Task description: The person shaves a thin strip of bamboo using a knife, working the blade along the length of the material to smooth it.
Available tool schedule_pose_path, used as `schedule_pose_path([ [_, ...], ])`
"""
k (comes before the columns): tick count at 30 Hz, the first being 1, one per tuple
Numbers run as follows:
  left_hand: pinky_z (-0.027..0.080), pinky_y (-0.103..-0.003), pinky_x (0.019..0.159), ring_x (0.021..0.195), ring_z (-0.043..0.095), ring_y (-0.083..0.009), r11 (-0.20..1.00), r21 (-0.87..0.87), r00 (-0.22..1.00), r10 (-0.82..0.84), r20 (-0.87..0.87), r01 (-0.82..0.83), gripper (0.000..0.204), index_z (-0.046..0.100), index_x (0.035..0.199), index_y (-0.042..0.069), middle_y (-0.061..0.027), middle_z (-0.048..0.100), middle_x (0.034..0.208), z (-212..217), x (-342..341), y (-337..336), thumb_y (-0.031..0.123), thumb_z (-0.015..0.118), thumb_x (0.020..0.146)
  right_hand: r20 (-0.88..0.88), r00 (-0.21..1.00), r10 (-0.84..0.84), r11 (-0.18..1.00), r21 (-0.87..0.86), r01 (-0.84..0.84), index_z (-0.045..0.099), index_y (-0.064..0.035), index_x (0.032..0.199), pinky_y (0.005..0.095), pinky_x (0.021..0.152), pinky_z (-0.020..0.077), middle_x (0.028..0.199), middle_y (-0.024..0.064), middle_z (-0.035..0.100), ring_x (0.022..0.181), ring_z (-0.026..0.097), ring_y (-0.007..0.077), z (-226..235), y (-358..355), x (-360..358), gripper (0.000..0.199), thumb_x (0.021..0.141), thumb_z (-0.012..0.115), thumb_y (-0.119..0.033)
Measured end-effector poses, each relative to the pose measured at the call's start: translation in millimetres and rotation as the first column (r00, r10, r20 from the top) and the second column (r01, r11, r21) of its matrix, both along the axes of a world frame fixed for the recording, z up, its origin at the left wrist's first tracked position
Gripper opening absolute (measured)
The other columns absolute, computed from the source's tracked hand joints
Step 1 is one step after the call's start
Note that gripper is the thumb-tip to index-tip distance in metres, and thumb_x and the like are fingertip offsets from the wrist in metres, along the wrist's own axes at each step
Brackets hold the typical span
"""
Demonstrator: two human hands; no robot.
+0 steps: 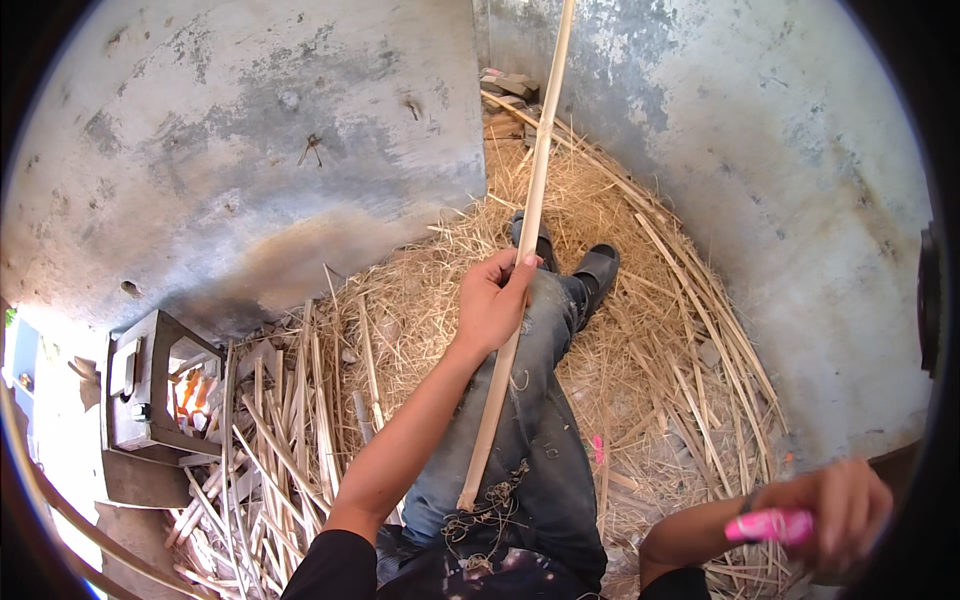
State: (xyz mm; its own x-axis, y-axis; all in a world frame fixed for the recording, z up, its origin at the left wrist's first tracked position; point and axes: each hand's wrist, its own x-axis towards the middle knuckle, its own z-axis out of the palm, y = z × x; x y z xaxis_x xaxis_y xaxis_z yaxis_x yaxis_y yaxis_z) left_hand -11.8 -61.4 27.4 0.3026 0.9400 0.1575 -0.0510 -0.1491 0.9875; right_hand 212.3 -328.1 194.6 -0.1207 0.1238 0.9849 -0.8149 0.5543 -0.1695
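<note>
My left hand (493, 302) is closed around a long, pale split-bamboo strip (545, 150). The strip runs from the top of the view down over my jeans, and its near end (468, 498) lies by my lap. Out at the lower right, my right hand (845, 510) is smeared by motion, with its fingers curled. A bright pink object (775, 525) with a dark end shows at this hand and seems gripped in it; its exact kind is too blurred to tell. Tangled thin fibres (490, 515) rest on my lap.
Thin shavings (420, 290) cover the floor around my sandalled feet (598, 275). Long strips (715, 310) curve along the right wall (780, 200). At the left, a heap of strips (265, 470) lies beside a boxy frame (150, 400). A grey wall (260, 130) stands ahead.
</note>
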Motion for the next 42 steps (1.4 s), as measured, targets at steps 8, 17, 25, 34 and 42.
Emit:
schedule_pose_path([
  [8, 0.040, -0.025, 0.054, 0.058, 0.052, -0.0058, 1.000, 0.013, 0.999, -0.023, 0.046, 0.022, 0.029, 0.077, 0.105, 0.002, 0.0028, 0.057, 0.064, -5.5, 5.5, 0.9, 0.028, 0.064, 0.108, 0.699, 0.716, 0.009, -0.291, -0.683, 0.670, 0.060, -0.0082, 0.091, 0.0300, 0.055, 0.0531, 0.062, 0.0009, 0.056, 0.047, 0.047, 0.0081, -255.2, 28.0, -20.6, 0.037, 0.114, 0.051, -0.036],
  [17, 0.048, -0.035, 0.092, 0.102, 0.060, -0.0185, 0.933, 0.356, 0.974, 0.032, -0.226, 0.052, 0.025, 0.082, 0.110, 0.005, -0.0060, 0.069, 0.104, 0.7, -2.8, 0.4, 0.025, 0.068, 0.103, 0.837, 0.541, -0.087, -0.113, -0.547, 0.829, 0.064, -0.0048, 0.098, 0.0255, 0.053, 0.0439, 0.067, 0.0011, 0.063, 0.055, 0.056, 0.0084, -207.8, 52.5, -45.0, 0.031, 0.113, 0.053, -0.030],
  [25, 0.044, -0.038, 0.106, 0.121, 0.057, -0.0238, 0.909, 0.369, 0.948, -0.076, -0.310, 0.193, 0.026, 0.082, 0.110, 0.008, -0.0081, 0.070, 0.119, -8.8, -8.9, 2.3, 0.029, 0.068, 0.104, 0.960, -0.015, -0.280, -0.129, -0.022, 0.991, 0.064, -0.0024, 0.088, 0.0437, 0.057, 0.0476, 0.065, 0.0153, 0.063, 0.059, 0.064, 0.0328, -145.6, 117.4, -76.1, 0.032, 0.110, 0.055, -0.024],
  [34, 0.044, -0.042, 0.105, 0.116, 0.058, -0.0284, 0.903, 0.398, 0.956, -0.047, -0.290, 0.165, 0.029, 0.082, 0.106, 0.007, -0.0080, 0.071, 0.115, -5.4, -8.4, -1.6, 0.031, 0.066, 0.104, 0.843, -0.435, -0.317, -0.183, 0.396, 0.900, 0.064, -0.0051, 0.082, 0.0574, 0.056, 0.0496, 0.065, 0.0236, 0.064, 0.062, 0.066, 0.0471, -142.0, 152.2, -78.2, 0.043, 0.110, 0.052, -0.035],
  [42, 0.046, -0.039, 0.100, 0.110, 0.059, -0.0267, 0.905, 0.402, 0.966, -0.033, -0.258, 0.138, 0.026, 0.081, 0.103, 0.003, -0.0082, 0.072, 0.111, -9.4, -6.3, -1.6, 0.025, 0.066, 0.103, 0.828, -0.452, -0.332, -0.053, 0.463, 0.885, 0.065, -0.0066, 0.080, 0.0557, 0.053, 0.0519, 0.060, 0.0214, 0.063, 0.056, 0.066, 0.0448, -146.9, 130.3, -99.1, 0.042, 0.109, 0.054, -0.035],
])
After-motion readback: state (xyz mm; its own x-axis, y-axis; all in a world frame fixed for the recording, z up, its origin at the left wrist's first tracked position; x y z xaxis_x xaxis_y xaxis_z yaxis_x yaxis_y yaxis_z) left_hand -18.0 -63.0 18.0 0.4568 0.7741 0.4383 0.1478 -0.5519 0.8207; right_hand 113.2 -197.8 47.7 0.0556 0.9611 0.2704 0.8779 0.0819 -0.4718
